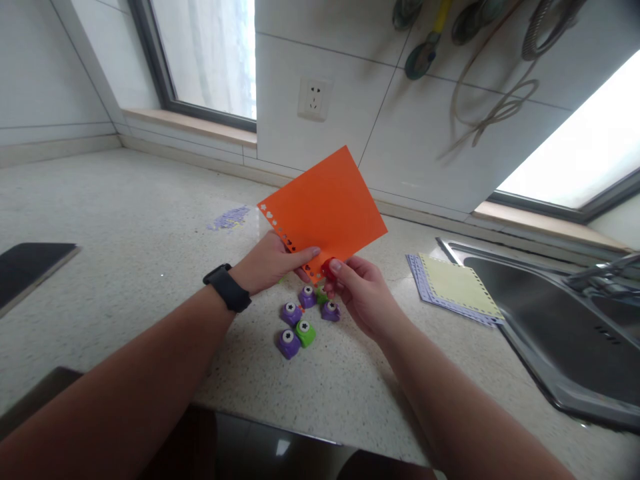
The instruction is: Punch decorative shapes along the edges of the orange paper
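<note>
An orange sheet [327, 203] is pinched above the counter [125, 220] by the left hand [270, 261], while a small red punch [327, 268], apparently, is squeezed at its edge between the right hand [361, 290] fingers. If the sheet is tilted, the next hole could be misaligned.

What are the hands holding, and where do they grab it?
Left hand grips the orange paper at its punched lower edge. Right hand pinches a small red punch on that edge.

Tiled wall [415, 153] w/ socket [314, 99], bright windows [210, 53], speckled counter [125, 220].

Speckled countertop [125, 220]: paper punches [300, 320], paper stack [457, 290], purple scraps [229, 218], dark tablet [27, 267].
</note>
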### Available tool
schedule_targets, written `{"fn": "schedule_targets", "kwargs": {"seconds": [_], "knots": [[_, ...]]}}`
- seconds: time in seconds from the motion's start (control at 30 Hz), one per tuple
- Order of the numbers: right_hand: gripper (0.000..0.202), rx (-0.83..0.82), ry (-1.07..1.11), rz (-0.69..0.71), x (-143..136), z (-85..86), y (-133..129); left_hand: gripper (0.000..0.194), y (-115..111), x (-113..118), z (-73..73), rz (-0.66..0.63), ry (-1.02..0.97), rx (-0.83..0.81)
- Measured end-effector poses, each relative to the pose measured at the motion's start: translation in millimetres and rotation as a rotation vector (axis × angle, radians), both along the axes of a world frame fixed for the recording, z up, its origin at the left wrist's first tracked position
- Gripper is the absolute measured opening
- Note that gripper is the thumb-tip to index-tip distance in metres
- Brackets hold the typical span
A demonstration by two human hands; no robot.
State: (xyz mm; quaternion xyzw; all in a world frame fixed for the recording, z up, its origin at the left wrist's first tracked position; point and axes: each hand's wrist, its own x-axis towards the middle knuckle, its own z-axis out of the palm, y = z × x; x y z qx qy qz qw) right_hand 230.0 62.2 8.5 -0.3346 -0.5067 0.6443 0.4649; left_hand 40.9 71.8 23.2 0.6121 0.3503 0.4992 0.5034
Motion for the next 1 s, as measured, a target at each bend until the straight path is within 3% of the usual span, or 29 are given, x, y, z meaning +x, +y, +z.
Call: {"fn": "schedule_targets", "kwargs": {"seconds": [1.0], "knots": [[0.026, 0.051, -0.031, -0.019, 0.3, 3.3, -0.9, 0.042, -0.3, -1.7, -3.7, -0.048, 0.025, -0.027]]}}
